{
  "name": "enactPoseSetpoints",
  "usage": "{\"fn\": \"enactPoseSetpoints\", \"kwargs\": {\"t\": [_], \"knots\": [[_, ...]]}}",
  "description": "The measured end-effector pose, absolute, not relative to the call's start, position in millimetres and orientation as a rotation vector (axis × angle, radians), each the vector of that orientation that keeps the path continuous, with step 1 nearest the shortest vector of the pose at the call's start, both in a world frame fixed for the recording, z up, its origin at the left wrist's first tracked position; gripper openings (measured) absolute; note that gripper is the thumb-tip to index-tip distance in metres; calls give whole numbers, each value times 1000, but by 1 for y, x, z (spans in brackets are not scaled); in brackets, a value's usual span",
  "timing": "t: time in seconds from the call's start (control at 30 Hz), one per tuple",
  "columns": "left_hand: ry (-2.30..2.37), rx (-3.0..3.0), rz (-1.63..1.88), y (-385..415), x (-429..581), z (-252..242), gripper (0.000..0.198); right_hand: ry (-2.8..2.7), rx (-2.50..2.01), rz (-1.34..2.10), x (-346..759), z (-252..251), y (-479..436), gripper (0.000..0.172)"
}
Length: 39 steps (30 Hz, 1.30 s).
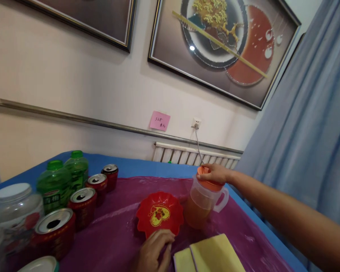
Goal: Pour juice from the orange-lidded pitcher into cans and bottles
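Note:
A clear plastic pitcher (198, 207) with amber liquid and an orange lid stands on the purple cloth at the right. My right hand (215, 173) is closed on the orange lid (212, 185), its fingers over the top. Left of the pitcher lies a red scalloped plate (171, 211) with a yellow heart-shaped print. My left hand (156, 251) is at the plate's near edge, its fingers curled together; whether it grips the rim is hidden. A folded yellow cloth (215, 255) lies in front of the pitcher, to the right of my left hand.
At the left stand several open red cans (83, 211), two green bottles (53, 189) and a clear jar (17, 215) with a white lid. Purple sheeting (110, 234) covers the blue table (98, 162). A cord runs from the wall socket (196, 122) behind the pitcher. Blue curtains hang right.

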<state>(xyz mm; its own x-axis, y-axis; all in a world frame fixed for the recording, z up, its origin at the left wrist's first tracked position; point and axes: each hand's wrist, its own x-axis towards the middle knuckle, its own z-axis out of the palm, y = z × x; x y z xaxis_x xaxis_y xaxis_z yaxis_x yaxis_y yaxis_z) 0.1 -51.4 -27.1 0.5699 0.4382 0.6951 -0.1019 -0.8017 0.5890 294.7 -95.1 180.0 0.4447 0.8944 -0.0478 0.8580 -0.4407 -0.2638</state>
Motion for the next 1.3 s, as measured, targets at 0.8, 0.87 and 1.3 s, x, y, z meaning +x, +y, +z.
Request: {"fn": "enactPoseSetpoints", "kwargs": {"t": [0.8, 0.87, 1.3], "knots": [[330, 2126, 1062, -50, -1, -32, 19, -1324, -2427, 314, 294, 165, -99, 65], [339, 2128, 1040, -51, -1, -30, 19, -1331, -2484, 256, 290, 162, -96, 67], [342, 2151, 904, -54, -1, -27, 19, -1423, -2484, -218, 294, 123, -118, 60]]}}
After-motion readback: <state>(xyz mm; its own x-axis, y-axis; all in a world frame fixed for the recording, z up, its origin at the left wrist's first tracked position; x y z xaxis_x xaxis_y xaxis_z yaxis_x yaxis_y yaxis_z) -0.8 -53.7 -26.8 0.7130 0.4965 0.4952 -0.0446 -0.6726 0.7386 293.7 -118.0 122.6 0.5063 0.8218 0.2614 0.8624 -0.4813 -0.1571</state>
